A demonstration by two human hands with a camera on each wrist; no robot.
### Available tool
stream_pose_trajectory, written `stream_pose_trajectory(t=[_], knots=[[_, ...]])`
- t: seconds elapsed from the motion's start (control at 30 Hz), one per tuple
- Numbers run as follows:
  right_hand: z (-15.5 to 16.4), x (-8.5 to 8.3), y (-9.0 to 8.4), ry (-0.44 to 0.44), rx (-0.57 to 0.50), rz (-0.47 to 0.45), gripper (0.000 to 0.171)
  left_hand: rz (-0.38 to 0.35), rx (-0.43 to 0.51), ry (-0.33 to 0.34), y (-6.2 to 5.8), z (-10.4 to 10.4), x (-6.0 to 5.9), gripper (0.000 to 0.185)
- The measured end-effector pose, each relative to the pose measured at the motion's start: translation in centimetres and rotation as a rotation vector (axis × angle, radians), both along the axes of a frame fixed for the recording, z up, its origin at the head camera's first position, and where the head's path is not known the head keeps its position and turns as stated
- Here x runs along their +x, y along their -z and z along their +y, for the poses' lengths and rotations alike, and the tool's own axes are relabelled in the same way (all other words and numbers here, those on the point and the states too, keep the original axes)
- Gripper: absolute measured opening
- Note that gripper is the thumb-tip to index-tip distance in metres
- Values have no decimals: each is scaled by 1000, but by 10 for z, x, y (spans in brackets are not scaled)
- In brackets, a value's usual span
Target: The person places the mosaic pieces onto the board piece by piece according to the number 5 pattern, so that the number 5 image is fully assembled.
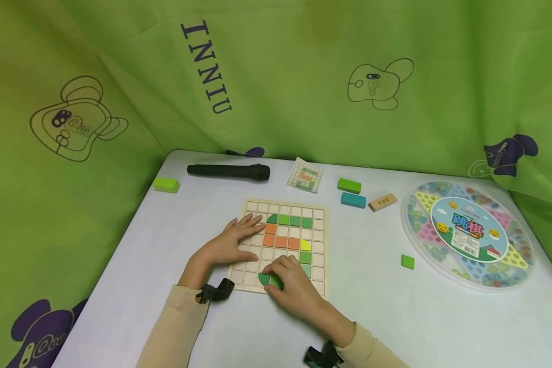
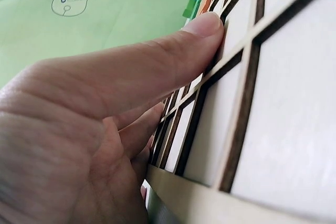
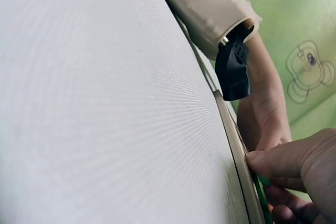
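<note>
A square wooden grid board [image 1: 253, 207] lies on the white table. My left hand [image 1: 227, 243] rests on its left side with fingers spread; the left wrist view shows the thumb [image 2: 173, 56] across the grid. Over the board's near edge, my right hand [image 1: 294, 286] pinches a green tile [image 1: 277, 281] between thumb and fingers, partly hidden by them. Beside it sits a dark green rounded tile [image 1: 263, 279]. Farther up are a row of green tiles [image 1: 295, 221], several orange tiles [image 1: 281, 242] and a yellow tile [image 1: 305, 245]. A pale green tile [image 1: 306, 269] is partly covered by my right hand.
A loose green tile [image 1: 408, 261] lies right of the board, near a round Chinese checkers box [image 1: 469, 230]. Behind are a black microphone [image 1: 227, 171], a pattern card [image 1: 305, 175], green [image 1: 349, 185] and blue blocks [image 1: 353, 200], a wooden block [image 1: 383, 202] and a light green block [image 1: 166, 185].
</note>
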State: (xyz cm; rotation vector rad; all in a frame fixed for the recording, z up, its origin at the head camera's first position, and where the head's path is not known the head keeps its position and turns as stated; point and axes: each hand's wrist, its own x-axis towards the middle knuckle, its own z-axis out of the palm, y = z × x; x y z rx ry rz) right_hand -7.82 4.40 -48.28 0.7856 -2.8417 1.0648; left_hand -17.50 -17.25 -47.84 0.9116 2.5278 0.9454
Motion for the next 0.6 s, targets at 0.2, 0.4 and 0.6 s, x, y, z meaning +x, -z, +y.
stream_pose_trajectory(t=[0.2, 0.4, 0.6], knots=[[2, 0, 1, -13, 2, -17, 26, 0, 0, -1, -2, 0, 0, 81], [2, 0, 1, -21, 5, -24, 27, -10, 2, -1, -3, 1, 1, 80], [2, -1, 2, -19, 2, -21, 28, -14, -2, -9, -2, 1, 0, 80]])
